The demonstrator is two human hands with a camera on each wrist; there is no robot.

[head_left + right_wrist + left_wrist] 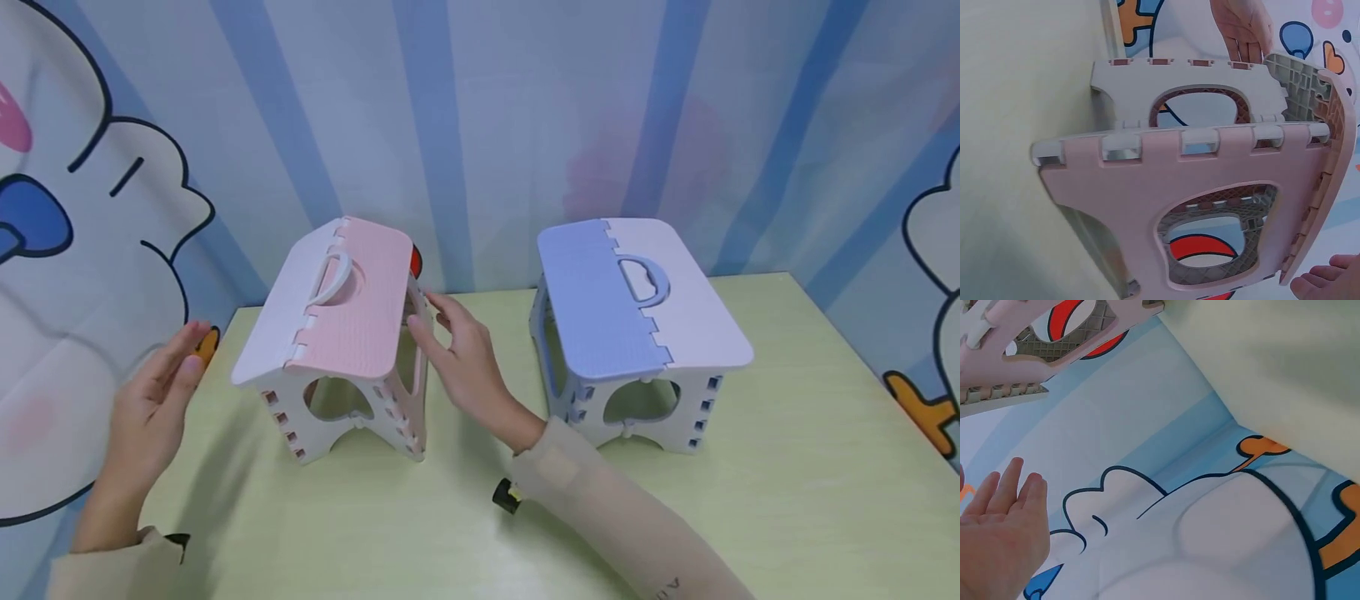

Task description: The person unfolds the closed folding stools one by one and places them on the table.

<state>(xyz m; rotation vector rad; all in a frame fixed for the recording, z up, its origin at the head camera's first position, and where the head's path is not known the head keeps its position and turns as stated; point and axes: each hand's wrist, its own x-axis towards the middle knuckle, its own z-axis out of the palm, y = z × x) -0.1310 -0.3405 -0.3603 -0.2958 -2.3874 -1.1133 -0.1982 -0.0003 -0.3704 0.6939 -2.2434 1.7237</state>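
A pink and white folding stool point(363, 325) stands on its legs, the seat bent slightly at its middle seam and the white handle point(341, 282) raised. To its left hovers my left hand point(146, 421), apart from the stool, with fingers extended and nothing in the palm. My right hand point(472, 362) is at the stool's right side, fingers loosely stretched close to the pink leg panel point(1116, 187). In the right wrist view those fingertips show just beside the seat's edge. A blue and white folding stool point(607, 317) stands upright to the right of my right hand.
Both stools stand on a light green table point(817, 433). Behind and at the sides hangs a blue striped cloth point(495, 125) with cartoon figures. A small black object point(506, 496) sits at my right sleeve.
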